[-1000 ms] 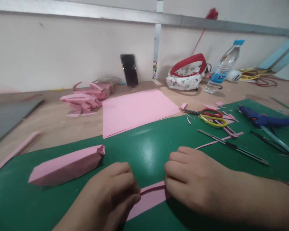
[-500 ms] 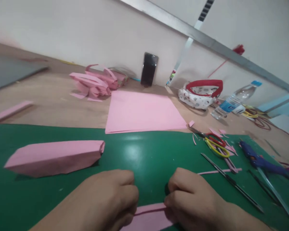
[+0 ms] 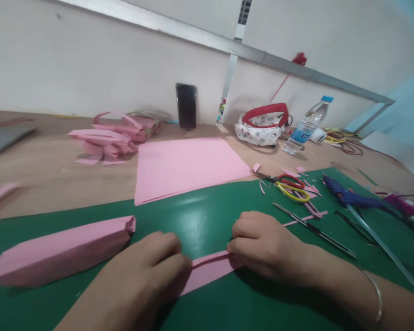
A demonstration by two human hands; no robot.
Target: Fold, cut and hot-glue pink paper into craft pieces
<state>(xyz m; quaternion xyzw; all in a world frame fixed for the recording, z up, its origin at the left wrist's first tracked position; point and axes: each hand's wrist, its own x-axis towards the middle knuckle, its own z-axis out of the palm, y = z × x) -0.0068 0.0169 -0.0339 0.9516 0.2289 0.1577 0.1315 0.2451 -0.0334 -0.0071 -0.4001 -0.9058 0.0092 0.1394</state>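
Observation:
A strip of pink paper [image 3: 210,274] lies low over the green mat [image 3: 193,225], its far edge folded over in a narrow band. My left hand [image 3: 155,266] is closed on the strip's left end, and my right hand [image 3: 258,241] pinches its right end. The fingertips are mostly hidden behind the knuckles. Left of my left hand rests a folded pink paper form [image 3: 62,250], long and boxy with a tapered end. Beyond the mat's far edge lie flat pink sheets [image 3: 189,168].
On the right are scissors [image 3: 293,188], a pen [image 3: 317,232], a blue glue gun [image 3: 352,197], a clear glue stick [image 3: 382,248] and paper scraps. Farther back stand pink paper pieces [image 3: 106,142], a phone [image 3: 186,105], a white-and-red pouch [image 3: 260,128] and a water bottle [image 3: 307,126].
The view has shifted and tilted. Both hands still grip the paper strip, which now appears higher in view, with more of it and of my right forearm showing.

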